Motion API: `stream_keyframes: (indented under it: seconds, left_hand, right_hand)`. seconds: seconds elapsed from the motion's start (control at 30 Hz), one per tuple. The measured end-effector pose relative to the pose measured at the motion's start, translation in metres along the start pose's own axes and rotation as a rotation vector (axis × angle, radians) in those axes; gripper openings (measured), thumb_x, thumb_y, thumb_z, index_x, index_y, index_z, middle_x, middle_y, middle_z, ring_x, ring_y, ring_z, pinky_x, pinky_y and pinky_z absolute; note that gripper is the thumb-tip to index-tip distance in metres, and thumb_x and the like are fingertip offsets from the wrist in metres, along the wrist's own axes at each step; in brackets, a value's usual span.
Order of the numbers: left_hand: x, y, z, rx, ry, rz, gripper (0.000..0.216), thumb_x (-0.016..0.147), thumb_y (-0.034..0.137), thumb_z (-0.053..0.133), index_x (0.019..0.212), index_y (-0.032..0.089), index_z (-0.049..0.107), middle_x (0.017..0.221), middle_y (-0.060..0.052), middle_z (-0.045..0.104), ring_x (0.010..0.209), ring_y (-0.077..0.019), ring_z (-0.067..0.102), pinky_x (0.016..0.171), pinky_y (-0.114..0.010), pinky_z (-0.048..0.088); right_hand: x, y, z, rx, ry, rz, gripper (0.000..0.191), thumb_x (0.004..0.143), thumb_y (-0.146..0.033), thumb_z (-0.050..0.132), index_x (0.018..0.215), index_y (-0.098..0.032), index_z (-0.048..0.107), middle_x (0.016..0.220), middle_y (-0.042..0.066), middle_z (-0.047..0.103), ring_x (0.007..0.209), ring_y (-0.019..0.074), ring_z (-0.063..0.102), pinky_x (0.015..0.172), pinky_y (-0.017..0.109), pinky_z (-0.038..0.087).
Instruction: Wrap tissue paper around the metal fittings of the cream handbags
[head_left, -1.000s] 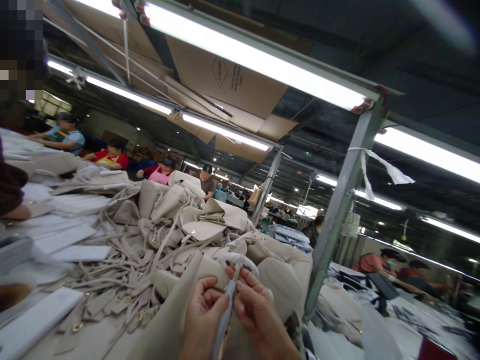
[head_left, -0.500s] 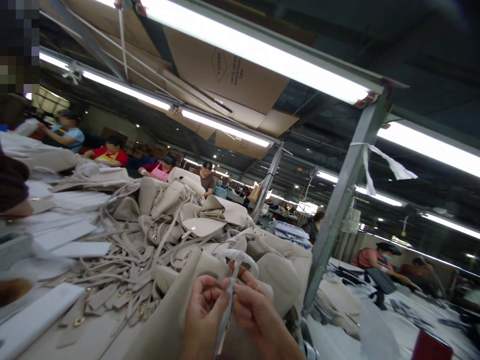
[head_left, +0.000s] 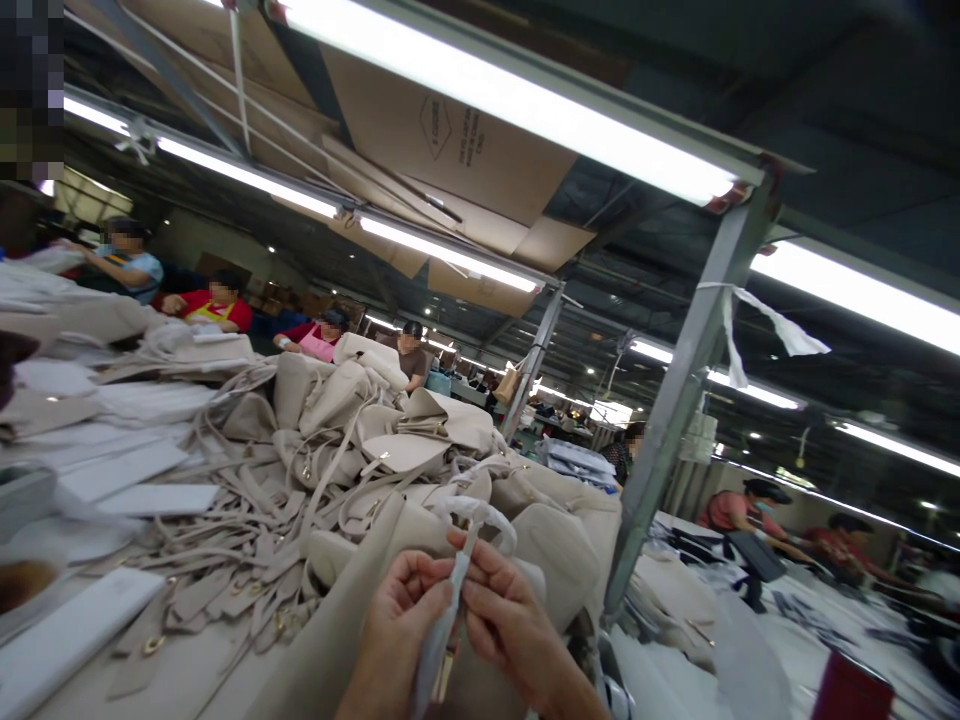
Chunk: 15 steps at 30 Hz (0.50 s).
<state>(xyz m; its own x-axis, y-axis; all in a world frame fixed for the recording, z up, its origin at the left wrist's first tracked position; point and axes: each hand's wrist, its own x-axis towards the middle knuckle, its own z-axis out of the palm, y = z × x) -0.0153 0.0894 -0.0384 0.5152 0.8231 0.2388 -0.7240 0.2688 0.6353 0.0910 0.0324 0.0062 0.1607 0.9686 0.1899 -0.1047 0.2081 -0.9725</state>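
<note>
— Strip of pale, filmy material is being pinched between both hands, low at the near edge of the table. Are you seeing the grip?

— Yes. The left hand is curling its fingers closed and pressing the thumb against the strip; the right hand is closing on it from the other side, fingertips nearly touching the left thumb.

— Where is the strip running?

— It is rising from between the wrists to a loop just above the fingertips, and it is lying against a beige bag standing right behind the hands.

— And beyond that?

— A heap of beige bags is piling up toward the middle of the table, with loose beige straps spreading to its left. White flat pieces are lying along the left edge.

— Anything at the right edge?

— A grey metal post is standing there, tilted in view, with a white rag tied around it. Other people are working at the far left, well apart from these hands.
</note>
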Motion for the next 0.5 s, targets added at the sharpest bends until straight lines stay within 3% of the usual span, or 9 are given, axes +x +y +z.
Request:
stream_keyframes:
  seconds: [0.17,0.33,0.43,0.5]
  left_hand:
    - [0.002,-0.006,0.001,0.028,-0.014,0.018,0.045,0.058,0.044,0.086,0.08,0.019,0.056,0.058,0.003,0.064,0.043,-0.01,0.053,0.043,-0.021,0.041]
    - [0.004,-0.008,-0.002,0.026,-0.002,0.046,0.048,0.055,0.047,0.087,0.08,0.019,0.056,0.054,0.003,0.062,0.04,-0.0087,0.05,0.042,-0.02,0.04]
    - [0.001,-0.004,-0.005,0.039,0.017,0.021,0.05,0.051,0.048,0.088,0.079,0.02,0.057,0.058,0.004,0.061,0.043,-0.01,0.051,0.042,-0.022,0.044]
    - [-0.003,0.001,-0.007,0.082,0.011,0.007,0.05,0.051,0.051,0.087,0.082,0.021,0.061,0.065,0.001,0.065,0.048,-0.0131,0.055,0.042,-0.024,0.046]
  right_hand:
    - [0.004,0.003,0.012,-0.048,0.095,-0.041,0.061,0.065,-0.05,0.081,0.112,-0.017,0.063,0.067,0.0,0.068,0.03,-0.0004,0.03,0.032,0.016,0.015]
    - [0.0,-0.004,0.005,-0.257,0.125,-0.059,0.067,0.059,-0.058,0.079,0.112,-0.019,0.066,0.075,0.004,0.072,0.035,0.0064,0.043,0.037,0.022,0.034]
    - [-0.013,-0.017,-0.029,-0.572,0.433,-0.248,0.052,0.065,-0.059,0.075,0.1,-0.021,0.072,0.081,0.006,0.074,0.044,0.0121,0.051,0.044,0.027,0.043]
    - [-0.022,-0.022,-0.054,-0.728,0.644,-0.324,0.047,0.064,-0.055,0.077,0.098,-0.024,0.073,0.09,0.008,0.074,0.061,0.0191,0.061,0.053,0.029,0.048]
